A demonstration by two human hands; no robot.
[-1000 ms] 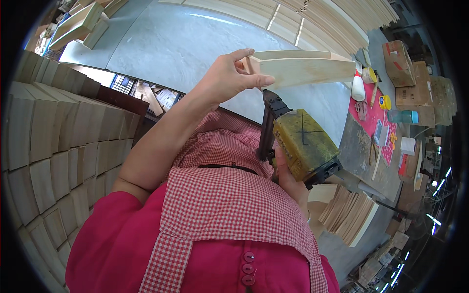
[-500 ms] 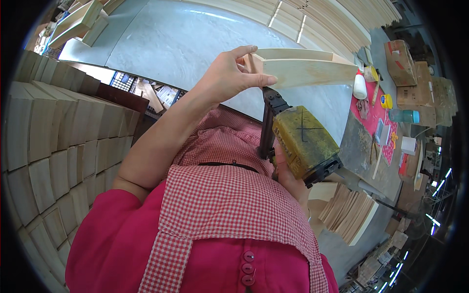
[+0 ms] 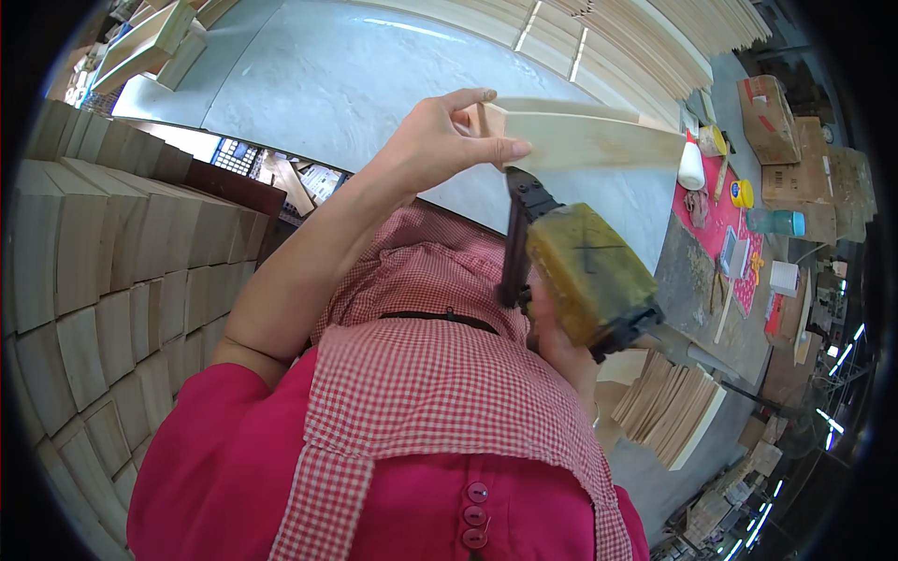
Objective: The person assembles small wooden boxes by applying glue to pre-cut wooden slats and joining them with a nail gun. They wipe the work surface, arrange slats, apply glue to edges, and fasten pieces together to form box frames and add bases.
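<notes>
My left hand grips the near left corner of a shallow wooden frame, thumb in front and fingers over the end piece. The frame is tilted on the grey marbled tabletop. Below that corner, my right hand is wrapped around the handle of a nail gun with a worn yellow body and a black nose and magazine. The nose points up at the frame's corner, close to my left thumb; whether it touches the wood I cannot tell. The tool hides most of my right fingers.
Stacked wooden blocks rise at the left. Long wooden strips lie along the far side of the tabletop. At the right are a white glue bottle, a yellow jar and a blue-lidded container. Thin boards stand near my right elbow.
The nail gun has shifted slightly right and is blurred by motion. The wooden frame has tipped a little, so less of its inside shows. My left hand keeps its grip.
</notes>
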